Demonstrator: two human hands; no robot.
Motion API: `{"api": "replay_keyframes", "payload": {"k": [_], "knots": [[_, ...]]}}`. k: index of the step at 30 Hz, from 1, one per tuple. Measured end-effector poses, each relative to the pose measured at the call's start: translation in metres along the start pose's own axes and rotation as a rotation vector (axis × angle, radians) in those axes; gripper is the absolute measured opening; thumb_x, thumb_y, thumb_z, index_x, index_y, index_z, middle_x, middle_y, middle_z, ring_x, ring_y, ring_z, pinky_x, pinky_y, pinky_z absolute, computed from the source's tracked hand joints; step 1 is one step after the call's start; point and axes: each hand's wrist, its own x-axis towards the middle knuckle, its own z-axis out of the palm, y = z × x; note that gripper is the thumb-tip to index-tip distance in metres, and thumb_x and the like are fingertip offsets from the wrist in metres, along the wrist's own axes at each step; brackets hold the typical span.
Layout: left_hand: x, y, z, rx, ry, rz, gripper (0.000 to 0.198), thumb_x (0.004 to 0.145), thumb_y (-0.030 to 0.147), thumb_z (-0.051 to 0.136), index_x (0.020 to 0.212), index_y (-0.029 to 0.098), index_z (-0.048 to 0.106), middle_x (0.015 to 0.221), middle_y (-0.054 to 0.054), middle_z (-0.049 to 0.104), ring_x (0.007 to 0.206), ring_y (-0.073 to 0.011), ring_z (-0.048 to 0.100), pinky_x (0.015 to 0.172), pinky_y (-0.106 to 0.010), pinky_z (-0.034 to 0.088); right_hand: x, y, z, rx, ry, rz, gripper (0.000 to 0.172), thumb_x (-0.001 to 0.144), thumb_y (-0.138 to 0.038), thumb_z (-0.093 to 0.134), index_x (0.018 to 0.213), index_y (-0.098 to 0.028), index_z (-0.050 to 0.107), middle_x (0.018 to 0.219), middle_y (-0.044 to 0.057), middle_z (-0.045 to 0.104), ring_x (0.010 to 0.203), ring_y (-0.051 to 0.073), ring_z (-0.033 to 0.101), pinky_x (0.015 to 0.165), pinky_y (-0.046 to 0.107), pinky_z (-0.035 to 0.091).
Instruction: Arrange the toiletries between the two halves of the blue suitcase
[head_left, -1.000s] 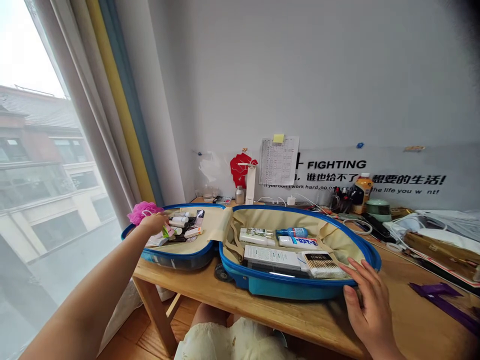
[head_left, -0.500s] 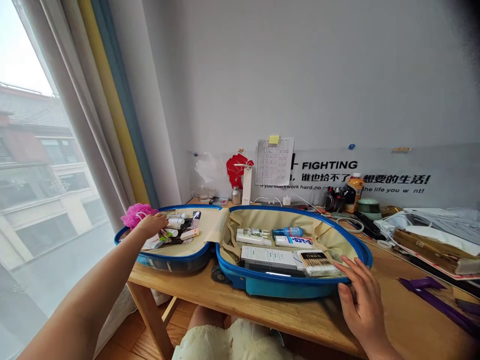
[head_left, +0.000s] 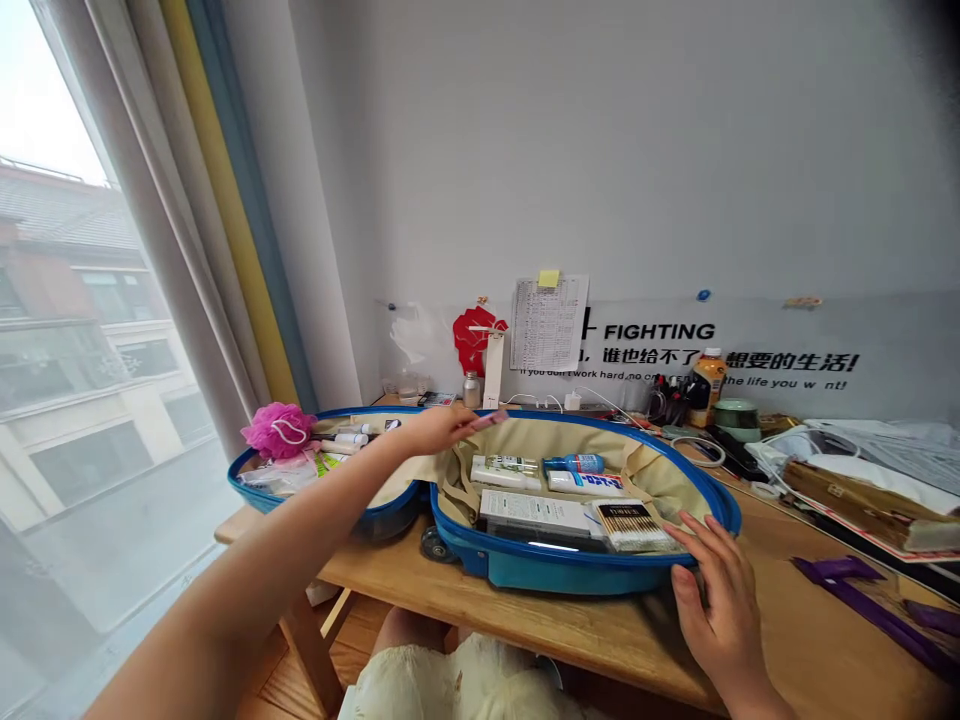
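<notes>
An open blue suitcase (head_left: pixel 585 580) lies on the wooden desk, its two shells spread side by side. Above the hinge side of the right shell, my left hand (head_left: pixel 439 430) is closed on a small pinkish tube (head_left: pixel 489 420). My right hand (head_left: pixel 716 590) rests with fingers apart on the near right rim, by a pack of cotton swabs (head_left: pixel 637 525). That shell also holds a white box (head_left: pixel 536 512), a toothpaste tube (head_left: pixel 586 482), a blue bottle (head_left: pixel 576 463) and a clear bottle (head_left: pixel 506 465). A pink bath puff (head_left: pixel 277 430) and several small tubes lie in the left shell, partly hidden by my left arm.
Behind the suitcase stand a small silvery bottle (head_left: pixel 471 390) and a white upright object (head_left: pixel 493 370). To the right are an orange-labelled bottle (head_left: pixel 706 385), a green lidded jar (head_left: pixel 736 418), a brown case (head_left: pixel 862 500) and a purple tool (head_left: pixel 862 600).
My left hand has moved right, from the left shell to above the right shell, with the small pinkish tube now showing in it. My right hand has stayed at the rim.
</notes>
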Motion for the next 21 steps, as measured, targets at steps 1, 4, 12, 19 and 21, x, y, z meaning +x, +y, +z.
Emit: {"api": "replay_keyframes", "payload": {"k": [1,4,12,19,21], "knots": [[0.008,0.013,0.005,-0.022,-0.040,0.036,0.031,0.094,0.039,0.041,0.119,0.028,0.055,0.110,0.001,0.068,0.098,-0.0162,0.063,0.082,-0.022,0.045,0.000,0.000,0.000,-0.001,0.000,-0.005,0.034,0.094,-0.036,0.036,0.120,-0.023,0.054,0.127,0.010,0.058,0.131,0.029,0.044,0.105,0.049,0.038],[0.026,0.041,0.026,-0.052,-0.147,0.079,0.034,0.089,0.040,0.051,0.119,0.026,0.057,0.108,-0.001,0.070,0.093,-0.0167,0.064,0.078,-0.023,0.046,0.000,0.001,0.001,0.003,0.002,-0.012,0.034,0.094,-0.036,0.036,0.120,-0.023,0.054,0.127,0.010,0.058,0.131,0.029,0.043,0.104,0.049,0.038],[0.045,0.059,0.061,-0.078,-0.353,0.145,0.028,0.086,0.028,0.055,0.112,0.025,0.065,0.113,-0.001,0.070,0.097,-0.0157,0.065,0.078,-0.022,0.047,0.000,0.003,0.001,-0.004,0.013,-0.029,0.034,0.095,-0.037,0.035,0.119,-0.022,0.054,0.126,0.011,0.058,0.130,0.029,0.044,0.103,0.049,0.038],[0.043,0.058,0.068,-0.090,-0.358,0.138,0.025,0.082,0.021,0.058,0.103,0.026,0.070,0.106,0.001,0.073,0.097,-0.0147,0.065,0.081,-0.020,0.048,0.000,0.003,0.001,-0.003,0.007,-0.024,0.036,0.095,-0.038,0.035,0.119,-0.021,0.055,0.126,0.011,0.058,0.130,0.029,0.044,0.104,0.049,0.038],[0.042,0.059,0.067,-0.092,-0.312,0.119,0.024,0.081,0.024,0.061,0.103,0.027,0.071,0.105,0.001,0.073,0.097,-0.0159,0.065,0.081,-0.022,0.048,-0.001,0.004,0.002,-0.006,0.009,-0.029,0.036,0.095,-0.039,0.034,0.120,-0.021,0.054,0.126,0.012,0.058,0.130,0.030,0.044,0.104,0.049,0.038]]}}
